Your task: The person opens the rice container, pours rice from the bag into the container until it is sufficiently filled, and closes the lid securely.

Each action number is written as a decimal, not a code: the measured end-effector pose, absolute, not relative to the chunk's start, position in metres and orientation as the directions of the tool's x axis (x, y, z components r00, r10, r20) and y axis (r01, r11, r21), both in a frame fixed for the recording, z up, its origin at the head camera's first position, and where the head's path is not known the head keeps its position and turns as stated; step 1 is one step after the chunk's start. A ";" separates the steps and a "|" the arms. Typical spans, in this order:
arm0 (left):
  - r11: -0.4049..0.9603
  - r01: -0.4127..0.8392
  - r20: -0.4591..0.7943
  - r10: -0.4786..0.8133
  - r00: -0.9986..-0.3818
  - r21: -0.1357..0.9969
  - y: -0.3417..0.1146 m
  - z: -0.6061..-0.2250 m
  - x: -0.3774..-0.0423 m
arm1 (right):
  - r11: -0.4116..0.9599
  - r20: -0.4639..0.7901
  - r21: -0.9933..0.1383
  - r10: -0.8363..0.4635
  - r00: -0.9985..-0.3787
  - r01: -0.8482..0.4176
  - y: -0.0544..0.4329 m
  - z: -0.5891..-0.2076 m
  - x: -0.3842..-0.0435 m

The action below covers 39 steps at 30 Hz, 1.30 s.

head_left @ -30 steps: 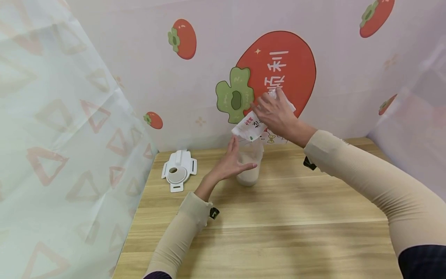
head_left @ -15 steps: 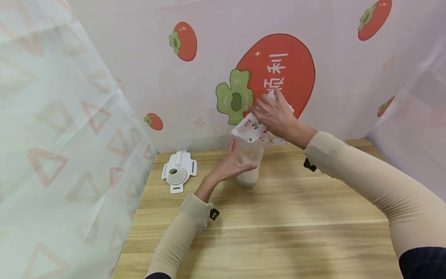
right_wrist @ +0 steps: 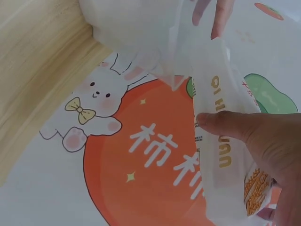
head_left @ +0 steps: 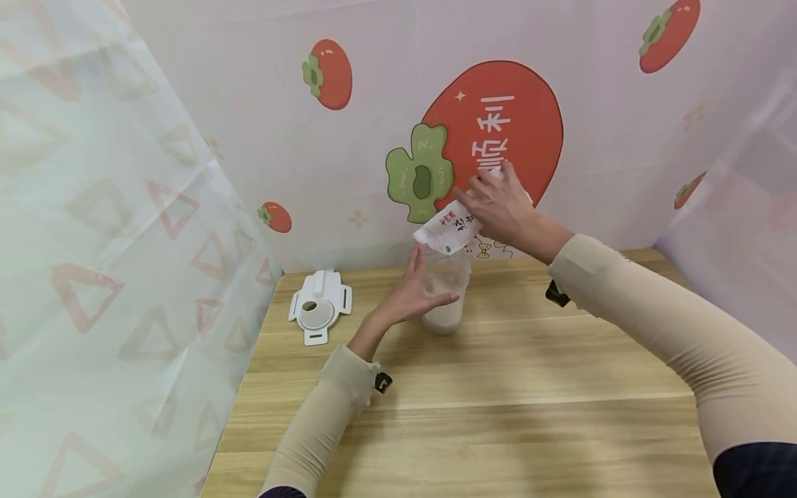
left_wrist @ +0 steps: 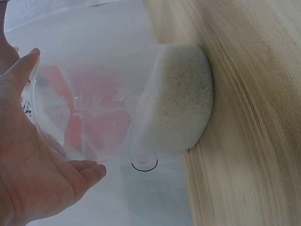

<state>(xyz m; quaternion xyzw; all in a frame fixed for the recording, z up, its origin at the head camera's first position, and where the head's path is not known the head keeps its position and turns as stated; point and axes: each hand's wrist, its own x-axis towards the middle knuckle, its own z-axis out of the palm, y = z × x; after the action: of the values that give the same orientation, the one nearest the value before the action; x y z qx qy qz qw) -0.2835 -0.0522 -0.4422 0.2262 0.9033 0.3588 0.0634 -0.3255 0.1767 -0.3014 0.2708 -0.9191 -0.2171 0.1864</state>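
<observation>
A clear plastic canister (head_left: 443, 317) stands upright near the table's back edge. Pale rice-like grains (left_wrist: 176, 96) fill its lower part, their surface sloping. My left hand (head_left: 407, 292) holds the canister near its rim, thumb on one side and fingers on the other. Above the canister, my right hand (head_left: 500, 209) grips a white printed bag (head_left: 445, 232), tipped with its lower end at the canister's mouth. In the right wrist view the thumb presses the bag's side panel (right_wrist: 220, 136), which carries gold letters. Fingers behind the bag are mostly hidden.
A white lid (head_left: 319, 308) with side latches and a round opening lies on the wooden table (head_left: 498, 408) to the left. Behind the canister rises a backdrop (head_left: 367, 159) printed with persimmons. A pale patterned sheet (head_left: 124, 277) borders the left side.
My right hand has shifted slightly to the right with the bag, which stays tipped over the canister. The left hand and the lid have stayed in place.
</observation>
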 end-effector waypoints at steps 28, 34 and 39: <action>0.652 0.347 0.036 0.440 -0.897 0.674 -0.055 -0.442 -0.283 | 0.905 0.075 0.082 -0.423 -0.903 -0.417 0.202 -0.317 -0.337; 0.650 0.347 0.038 0.439 -0.898 0.676 -0.055 -0.442 -0.282 | 0.913 0.059 0.033 -0.408 -0.911 -0.407 0.207 -0.323 -0.339; 0.651 0.363 0.053 0.445 -0.894 0.667 -0.055 -0.441 -0.282 | 0.912 0.057 -0.001 -0.410 -0.910 -0.411 0.210 -0.326 -0.340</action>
<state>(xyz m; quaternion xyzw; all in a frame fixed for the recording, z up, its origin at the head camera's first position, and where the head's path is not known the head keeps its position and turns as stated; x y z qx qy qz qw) -0.2817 -0.0553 -0.4406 0.2228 0.9067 0.3535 0.0576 -0.3397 0.2096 -0.3259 0.2100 -0.9773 0.0067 0.0276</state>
